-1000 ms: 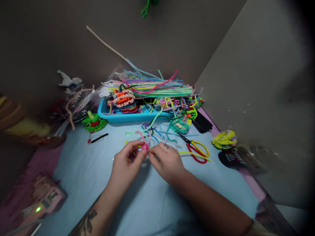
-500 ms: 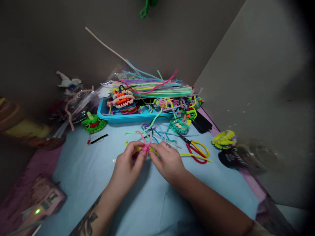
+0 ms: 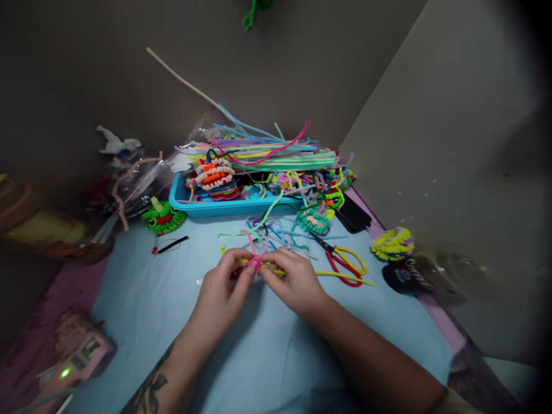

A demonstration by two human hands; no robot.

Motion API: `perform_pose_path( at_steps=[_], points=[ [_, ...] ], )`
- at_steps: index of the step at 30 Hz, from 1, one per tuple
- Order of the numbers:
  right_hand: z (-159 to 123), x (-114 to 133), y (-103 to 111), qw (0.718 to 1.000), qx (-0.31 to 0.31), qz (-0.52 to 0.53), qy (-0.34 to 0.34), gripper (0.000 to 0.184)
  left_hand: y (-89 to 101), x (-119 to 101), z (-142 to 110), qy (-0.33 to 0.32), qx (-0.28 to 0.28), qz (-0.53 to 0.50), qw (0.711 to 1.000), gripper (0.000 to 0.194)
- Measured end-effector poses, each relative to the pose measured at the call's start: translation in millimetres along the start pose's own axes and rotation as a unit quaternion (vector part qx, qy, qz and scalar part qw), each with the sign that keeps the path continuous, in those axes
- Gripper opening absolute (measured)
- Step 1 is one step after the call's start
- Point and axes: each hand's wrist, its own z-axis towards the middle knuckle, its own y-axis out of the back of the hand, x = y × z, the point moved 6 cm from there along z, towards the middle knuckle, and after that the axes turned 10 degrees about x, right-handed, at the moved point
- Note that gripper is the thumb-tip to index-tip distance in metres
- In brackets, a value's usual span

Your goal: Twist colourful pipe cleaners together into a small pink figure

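My left hand [image 3: 222,290] and my right hand [image 3: 295,282] meet over the light blue mat [image 3: 241,345]. Both pinch a small pink pipe-cleaner twist [image 3: 255,261] wound around a yellow pipe cleaner [image 3: 332,275] that runs off to the right. Two pink ends stick up from the twist. Fingertips of both hands are closed on the piece.
A blue tray [image 3: 224,206] of coiled shapes stands behind, with a bundle of long pipe cleaners [image 3: 276,152] across it. Red-and-yellow scissors [image 3: 345,261] lie right of my hands. A green frog figure [image 3: 164,217], a yellow coil [image 3: 392,241] and a pink device [image 3: 77,356] sit around.
My hands stayed together on the pink twist and shifted slightly; the right fingers turned more over the yellow pipe cleaner.
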Motion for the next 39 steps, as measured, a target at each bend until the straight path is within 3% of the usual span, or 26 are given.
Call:
perform_pose_path(
  at_steps=[22,27,33,39],
  points=[
    [-3.3,-5.4,-9.7,0.987,0.081,-0.135,0.033,0.016,1.9,-0.2,-0.2,-0.031,-0.028,0.087,0.995,0.018],
    [-2.5,-5.5,-9.2,0.989,0.106,-0.101,0.016,0.008,2.7,0.8,-1.0,-0.031,-0.037,0.107,0.993,0.019],
    [-1.3,-1.4,-4.5,0.993,0.107,-0.041,0.025,0.024,7.0,0.1,-2.2,-0.023,-0.053,0.102,0.993,0.02],
    [0.4,-3.0,-5.1,0.993,0.103,-0.045,0.035,0.015,4.8,-0.7,-1.8,-0.026,-0.038,0.109,0.993,0.019]
  ],
)
